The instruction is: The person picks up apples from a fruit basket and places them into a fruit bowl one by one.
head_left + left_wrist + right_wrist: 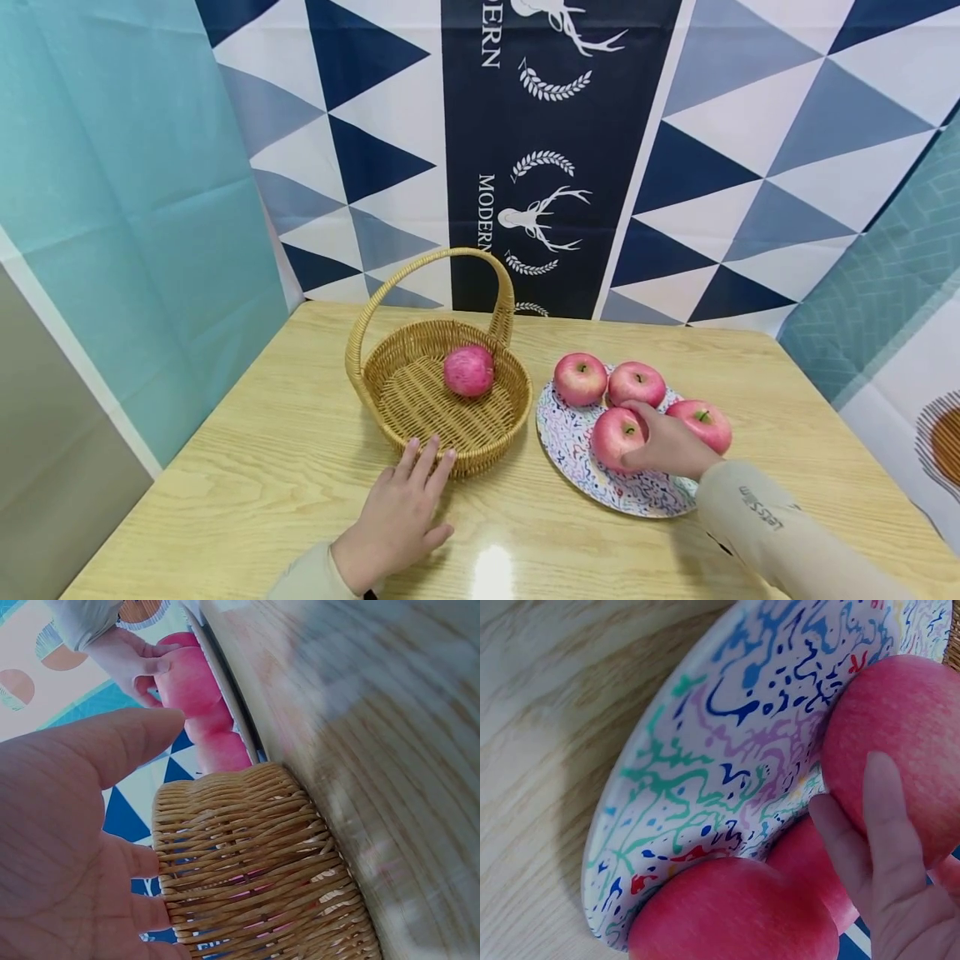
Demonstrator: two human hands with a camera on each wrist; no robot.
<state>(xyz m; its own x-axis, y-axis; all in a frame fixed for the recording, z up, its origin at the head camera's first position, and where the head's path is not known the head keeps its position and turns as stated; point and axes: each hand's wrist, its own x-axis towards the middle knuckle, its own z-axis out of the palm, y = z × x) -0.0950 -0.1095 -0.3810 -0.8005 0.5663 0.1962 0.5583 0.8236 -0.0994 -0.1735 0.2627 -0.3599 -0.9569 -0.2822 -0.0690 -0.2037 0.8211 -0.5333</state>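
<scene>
A woven wicker basket (420, 442) with a tall handle stands on the table, and one pink apple (469, 371) lies inside it. My left hand (401, 517) is at the basket's near rim, its fingers spread and fairly straight; in the left wrist view, the fingertips meet the basket wall (247, 862). To the right is a speckled plate (562, 437) with several pink-red apples. My right hand (671, 442) grips the nearest apple (615, 437) on that plate, thumb on the near side and fingers over the far side. The right wrist view shows fingers (885, 802) against this apple (907, 735).
On the plate, two apples (581, 379) (637, 384) sit at the back and another apple (703, 423) lies at the right, close by my right hand. A patterned cloth (375, 150) hangs behind the wooden table (247, 433). The basket handle (431, 258) arches high.
</scene>
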